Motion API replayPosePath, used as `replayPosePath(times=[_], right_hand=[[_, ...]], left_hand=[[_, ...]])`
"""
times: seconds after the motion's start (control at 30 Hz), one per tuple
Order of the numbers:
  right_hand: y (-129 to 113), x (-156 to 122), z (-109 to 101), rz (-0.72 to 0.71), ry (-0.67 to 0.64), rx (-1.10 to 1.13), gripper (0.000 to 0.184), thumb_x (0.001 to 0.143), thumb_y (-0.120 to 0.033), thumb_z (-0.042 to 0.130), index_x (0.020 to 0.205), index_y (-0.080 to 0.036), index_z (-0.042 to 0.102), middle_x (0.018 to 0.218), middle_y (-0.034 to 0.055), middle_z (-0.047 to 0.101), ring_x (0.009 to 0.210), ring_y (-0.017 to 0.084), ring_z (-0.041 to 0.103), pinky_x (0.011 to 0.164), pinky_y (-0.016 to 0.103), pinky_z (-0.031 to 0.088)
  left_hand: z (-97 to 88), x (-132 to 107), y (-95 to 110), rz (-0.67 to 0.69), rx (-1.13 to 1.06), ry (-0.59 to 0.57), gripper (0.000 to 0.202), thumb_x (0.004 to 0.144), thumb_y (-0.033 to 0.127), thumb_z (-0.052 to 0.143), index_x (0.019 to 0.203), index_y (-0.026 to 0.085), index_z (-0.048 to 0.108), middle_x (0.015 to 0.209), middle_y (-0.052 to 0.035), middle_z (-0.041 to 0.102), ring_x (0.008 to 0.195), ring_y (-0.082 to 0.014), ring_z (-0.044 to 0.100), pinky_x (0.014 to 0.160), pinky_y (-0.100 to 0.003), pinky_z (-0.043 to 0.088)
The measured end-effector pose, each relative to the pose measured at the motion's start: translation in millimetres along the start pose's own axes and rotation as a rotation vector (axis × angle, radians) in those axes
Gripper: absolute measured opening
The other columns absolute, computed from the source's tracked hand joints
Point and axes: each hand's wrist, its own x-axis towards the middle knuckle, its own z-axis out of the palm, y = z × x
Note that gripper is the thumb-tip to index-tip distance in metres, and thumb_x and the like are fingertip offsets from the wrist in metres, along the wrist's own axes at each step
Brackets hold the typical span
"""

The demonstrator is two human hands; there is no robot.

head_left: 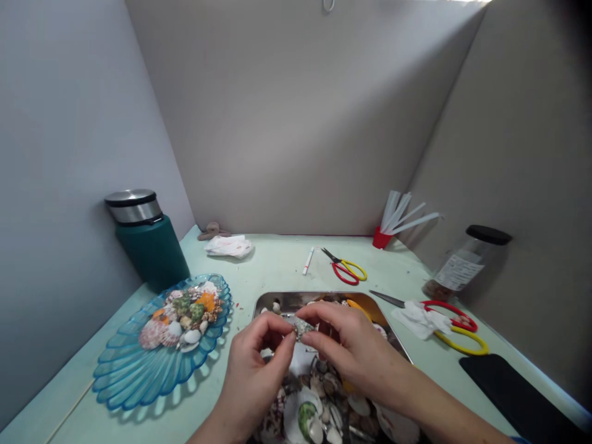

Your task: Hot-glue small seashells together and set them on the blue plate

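Note:
My right hand (354, 345) pinches a small grey-white, speckled, cone-like shell (303, 328) between thumb and fingertips. The thumb and forefinger of my left hand (259, 364) close on the shell's left end. Both hands are over a metal tray (287, 298) filled with many shells, partly covered by my hands and forearms. Among them, near the bottom of the view, lies a green shell (306, 420) beside white ones. An orange piece (359, 308) shows behind my right hand.
To the left, a blue scalloped dish (134, 370) holds assorted shells, with a green flask (150, 246) behind it. Small scissors (345, 268), a marker (308, 261), large scissors (460, 339), a jar (462, 265), a red cup (381, 238) of white sticks and a black phone-like slab (513, 391) surround the tray.

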Motion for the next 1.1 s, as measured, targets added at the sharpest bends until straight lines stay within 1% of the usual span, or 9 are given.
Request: replayPosePath(times=[0.2,0.37,0.47,0.63,0.77,0.87,0.97,1.03,1.1], right_hand=[[1,-1,3,-0.049,0.042,-0.032,0.016,0.082,-0.016,0.061,0.096,-0.022,0.065,0.088,0.0001,0.067,0.083,0.016,0.059,0.072,0.028,0.041],[3,-2,2,-0.121,0.023,-0.1,0.019,0.083,-0.015,0.058,0.1,-0.02,0.064,0.091,0.0032,0.067,0.086,0.019,0.059,0.074,0.03,0.042],[4,-3,3,-0.168,0.026,-0.144,0.02,0.084,-0.015,0.056,0.103,-0.019,0.063,0.092,0.0042,0.067,0.086,0.019,0.059,0.075,0.031,0.043],[5,-6,9,-0.212,0.041,-0.215,0.02,0.086,-0.016,0.052,0.103,-0.017,0.062,0.09,0.0065,0.065,0.083,0.02,0.058,0.072,0.032,0.044],[6,-5,12,-0.211,0.034,-0.247,0.022,0.089,-0.016,0.047,0.106,-0.016,0.06,0.09,0.0081,0.063,0.083,0.021,0.058,0.071,0.033,0.044],[5,-3,10,-0.177,0.028,-0.179,0.023,0.088,-0.016,0.049,0.108,-0.019,0.06,0.095,0.0062,0.065,0.088,0.02,0.058,0.077,0.032,0.043],[4,-1,5,-0.087,0.027,-0.081,0.021,0.087,-0.017,0.053,0.105,-0.022,0.063,0.097,0.0037,0.066,0.091,0.019,0.058,0.08,0.031,0.042],[5,1,2,-0.002,0.003,0.014,0.018,0.087,-0.019,0.053,0.102,-0.021,0.064,0.09,0.0028,0.067,0.083,0.017,0.059,0.074,0.028,0.043],[7,2,1,0.104,-0.064,0.174,0.018,0.089,-0.024,0.05,0.101,-0.021,0.063,0.071,0.0003,0.064,0.063,0.013,0.057,0.059,0.024,0.043]], left_hand=[[0.6,0,-2,-0.035,-0.032,-0.01,0.009,0.08,0.019,0.055,0.071,0.018,0.056,0.068,0.0018,0.055,0.061,-0.011,0.051,0.056,-0.021,0.043],[0.5,1,-3,-0.076,-0.076,-0.047,0.009,0.079,0.019,0.056,0.071,0.017,0.056,0.068,0.0018,0.054,0.06,-0.0103,0.05,0.055,-0.02,0.043],[0.9,1,-3,-0.102,-0.129,-0.047,0.008,0.078,0.019,0.058,0.07,0.017,0.056,0.069,0.0016,0.054,0.059,-0.0099,0.049,0.053,-0.02,0.043],[1.5,0,-5,-0.212,-0.263,-0.047,0.009,0.077,0.02,0.059,0.07,0.018,0.053,0.062,0.0051,0.049,0.049,-0.0071,0.046,0.046,-0.019,0.041],[2.7,2,-2,-0.252,-0.297,-0.023,0.009,0.076,0.021,0.06,0.072,0.018,0.053,0.059,0.0067,0.049,0.046,-0.0064,0.046,0.044,-0.018,0.041],[3.8,3,1,-0.272,-0.335,-0.011,0.01,0.078,0.026,0.06,0.081,0.02,0.052,0.067,0.0057,0.052,0.048,-0.0068,0.047,0.044,-0.018,0.043],[4.1,2,2,-0.252,-0.322,-0.044,0.012,0.081,0.03,0.058,0.087,0.021,0.053,0.074,0.004,0.053,0.054,-0.0077,0.047,0.045,-0.018,0.043],[3.7,0,2,-0.231,-0.293,-0.053,0.013,0.083,0.031,0.057,0.09,0.021,0.053,0.077,0.0031,0.053,0.057,-0.0084,0.047,0.046,-0.018,0.043],[2.9,-2,2,-0.193,-0.237,-0.043,0.019,0.082,0.029,0.059,0.098,0.023,0.052,0.078,0.0028,0.053,0.06,-0.0093,0.049,0.05,-0.019,0.043]])
